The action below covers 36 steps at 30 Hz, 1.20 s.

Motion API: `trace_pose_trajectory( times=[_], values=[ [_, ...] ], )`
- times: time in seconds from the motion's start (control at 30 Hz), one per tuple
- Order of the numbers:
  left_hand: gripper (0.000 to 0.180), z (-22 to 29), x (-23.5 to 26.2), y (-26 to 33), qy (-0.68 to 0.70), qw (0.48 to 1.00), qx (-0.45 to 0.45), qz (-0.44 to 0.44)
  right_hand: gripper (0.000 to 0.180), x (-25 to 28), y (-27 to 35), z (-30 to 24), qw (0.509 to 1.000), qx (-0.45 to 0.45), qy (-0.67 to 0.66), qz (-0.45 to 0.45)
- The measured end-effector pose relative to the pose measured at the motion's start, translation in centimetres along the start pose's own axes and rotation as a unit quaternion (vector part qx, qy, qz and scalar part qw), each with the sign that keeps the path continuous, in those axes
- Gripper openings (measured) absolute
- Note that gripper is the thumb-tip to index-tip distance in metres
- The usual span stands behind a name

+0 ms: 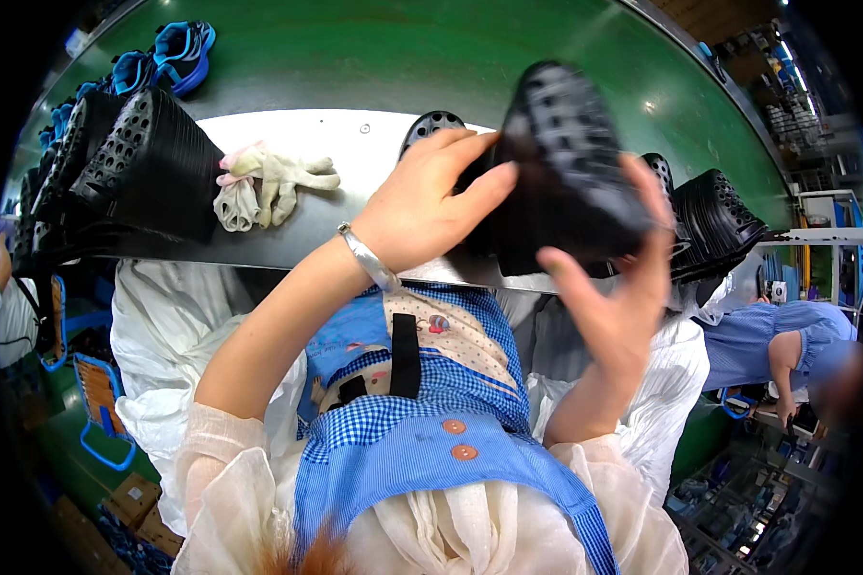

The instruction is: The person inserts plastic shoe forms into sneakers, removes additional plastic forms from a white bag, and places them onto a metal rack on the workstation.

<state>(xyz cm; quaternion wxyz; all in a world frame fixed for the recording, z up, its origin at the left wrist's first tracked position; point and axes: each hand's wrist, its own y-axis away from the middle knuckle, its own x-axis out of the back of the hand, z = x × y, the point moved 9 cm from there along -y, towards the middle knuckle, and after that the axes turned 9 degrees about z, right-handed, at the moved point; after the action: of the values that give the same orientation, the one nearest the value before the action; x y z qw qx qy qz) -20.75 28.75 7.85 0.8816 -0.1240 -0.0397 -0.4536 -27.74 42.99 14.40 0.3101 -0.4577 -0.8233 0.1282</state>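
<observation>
We grip a black shoe sole [566, 163] with both hands: left hand [427, 206] closed on its left edge, right hand [618, 297] clasping its right side. White gloves [268, 182] lie far left.

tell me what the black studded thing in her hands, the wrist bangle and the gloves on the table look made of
Black studded sole, held by the left hand and right hand: probably moulded rubber or plastic, matte, with regular raised studs. Bangle: looks like metal, silvery with a bright sheen. Gloves: soft fabric, likely cotton knit, off-white, crumpled limply on the table.
</observation>
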Motion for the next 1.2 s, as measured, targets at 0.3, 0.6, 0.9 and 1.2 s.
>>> trace_pose_trajectory(
  times=[0.3, 0.6, 0.9, 1.2],
  values=[
    [0.048, -1.5, 2.1, 1.6, -0.123, 0.991, -0.058, 0.012, 0.087, -2.2, 1.5, 5.4, 0.998, -0.061, 0.022, 0.002],
    [0.063, 1.5, -1.9, -0.1, -0.089, 0.987, -0.131, 0.005, 0.097, -2.3, 2.6, 7.5, 0.981, -0.138, -0.139, -0.005],
    [0.043, 0.6, 5.1, 2.2, -0.107, 0.989, -0.098, 0.037, 0.08, -3.6, 2.4, 5.9, 0.986, -0.126, -0.106, -0.008],
    [0.03, -5.4, 27.7, 30.3, -0.114, 0.858, 0.312, 0.391, 0.056, -2.0, 0.7, 3.0, 0.987, 0.083, 0.129, -0.048]
  ],
)
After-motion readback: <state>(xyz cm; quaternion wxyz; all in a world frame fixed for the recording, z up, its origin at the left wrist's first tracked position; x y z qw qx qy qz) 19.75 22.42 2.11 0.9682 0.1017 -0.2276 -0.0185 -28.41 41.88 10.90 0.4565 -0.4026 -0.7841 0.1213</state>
